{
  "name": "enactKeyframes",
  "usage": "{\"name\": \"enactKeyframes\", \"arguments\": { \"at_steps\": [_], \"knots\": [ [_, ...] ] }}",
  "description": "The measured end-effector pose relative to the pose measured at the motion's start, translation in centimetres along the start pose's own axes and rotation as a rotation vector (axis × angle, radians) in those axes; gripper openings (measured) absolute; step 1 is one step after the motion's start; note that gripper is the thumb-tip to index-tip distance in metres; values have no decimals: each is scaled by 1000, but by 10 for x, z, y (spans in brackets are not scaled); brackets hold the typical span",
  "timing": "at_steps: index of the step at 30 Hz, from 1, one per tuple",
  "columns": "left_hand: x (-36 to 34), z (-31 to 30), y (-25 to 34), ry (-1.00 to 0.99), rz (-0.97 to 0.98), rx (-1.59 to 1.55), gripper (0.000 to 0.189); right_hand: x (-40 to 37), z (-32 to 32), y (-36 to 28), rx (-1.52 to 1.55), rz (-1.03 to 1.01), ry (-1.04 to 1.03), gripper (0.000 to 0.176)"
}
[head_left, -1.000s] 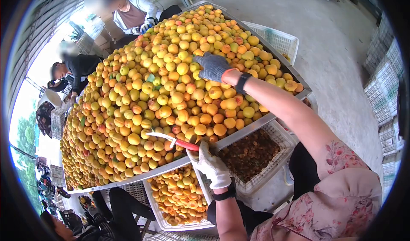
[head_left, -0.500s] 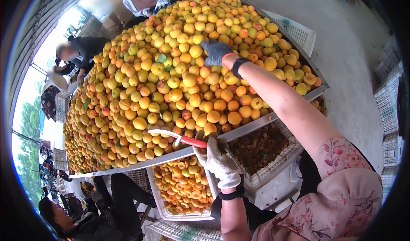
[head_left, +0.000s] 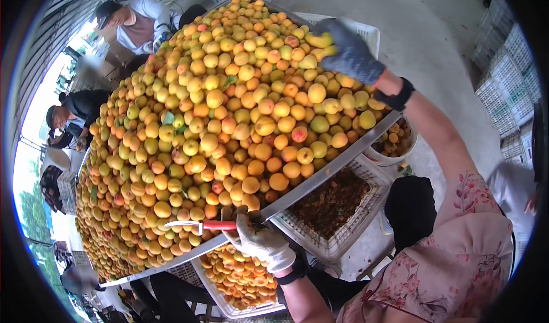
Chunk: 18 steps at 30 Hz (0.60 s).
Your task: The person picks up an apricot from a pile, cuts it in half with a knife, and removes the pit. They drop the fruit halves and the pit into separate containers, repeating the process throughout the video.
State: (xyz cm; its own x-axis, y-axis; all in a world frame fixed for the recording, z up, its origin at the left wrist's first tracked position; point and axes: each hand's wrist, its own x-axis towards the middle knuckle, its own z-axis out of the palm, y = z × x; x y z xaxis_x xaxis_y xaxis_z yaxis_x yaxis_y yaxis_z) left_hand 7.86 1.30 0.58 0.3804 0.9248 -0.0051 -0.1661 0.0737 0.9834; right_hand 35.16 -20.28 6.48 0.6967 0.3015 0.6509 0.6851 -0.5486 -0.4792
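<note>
So the right hand point(head_left: 349, 51), in a dark grey glove, is stretched way out to the upper right of the frame. Its grip is closed round a couple of yellow apricots point(head_left: 321, 40) at the far edge of the heap, with the arm laid across the fruit to get there.

The left hand point(head_left: 260, 240) wears a white glove and sits low in the middle of the frame, right at the tray's near rim. Its grip is wrapped tight on the red handle of a small knife point(head_left: 200, 226). The curved blade points off to the left over the fruit, I'd guess to keep the edge clear of the other arm.

The tabletop is a big metal tray point(head_left: 320, 177) piled high with loose apricots. Two white plastic crates are tucked below its near edge, probably so stuff can drop straight in. One is full of brown pits point(head_left: 334, 200), the other of halved fruit point(head_left: 240, 277).

The floor point(head_left: 434, 37) is bare concrete, and empty crates point(head_left: 509, 88) are stacked at the right edge. Other people point(head_left: 137, 22) are bent over the same tray at the upper left, where daylight comes in.
</note>
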Motion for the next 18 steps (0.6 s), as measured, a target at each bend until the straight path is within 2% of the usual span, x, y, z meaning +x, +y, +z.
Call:
{"name": "enactKeyframes", "arguments": {
  "at_steps": [2, 4, 5, 7, 8, 9, 10, 11, 12, 13, 14, 16, 18],
  "knots": [
    [1, 5, -4, 5, 42, 1, 28, 1, -28, 40, -81, 125, -29, 54],
    [4, 6, -8, 4, -20, -40, 28, 23, -38, 77, -343, 235, -81, 59],
    [6, 5, -10, 15, -81, -82, 27, 32, -36, 101, -343, 235, -81, 59],
    [8, 6, -12, 31, -84, -111, 28, 48, -17, 143, -550, 300, -52, 63],
    [9, 5, -11, 54, -88, -139, 28, 56, -6, 140, -530, 276, -60, 63],
    [10, 0, -7, 91, -111, -155, 28, 64, 13, 135, -545, 193, 36, 60],
    [11, -3, -1, 129, -133, -172, 28, 70, 38, 127, -550, 116, 131, 57],
    [15, -8, -6, 86, -88, -109, 28, 77, 43, 93, -381, 76, 122, 42],
    [20, -11, -13, 36, -46, -52, 27, 79, 62, 55, -254, -59, 121, 28],
    [21, -10, -8, 49, -112, -125, 25, 78, 84, 17, 25, -132, 67, 20],
    [24, -8, -12, 77, -38, -133, 25, 71, 104, -21, 258, -118, 18, 17],
    [25, -8, -6, 74, -129, -165, 21, 64, 139, -83, 255, -291, -171, 13],
    [26, -12, -6, 45, -139, -191, 26, 61, 181, -130, 240, -243, -326, 15]
  ]
}}
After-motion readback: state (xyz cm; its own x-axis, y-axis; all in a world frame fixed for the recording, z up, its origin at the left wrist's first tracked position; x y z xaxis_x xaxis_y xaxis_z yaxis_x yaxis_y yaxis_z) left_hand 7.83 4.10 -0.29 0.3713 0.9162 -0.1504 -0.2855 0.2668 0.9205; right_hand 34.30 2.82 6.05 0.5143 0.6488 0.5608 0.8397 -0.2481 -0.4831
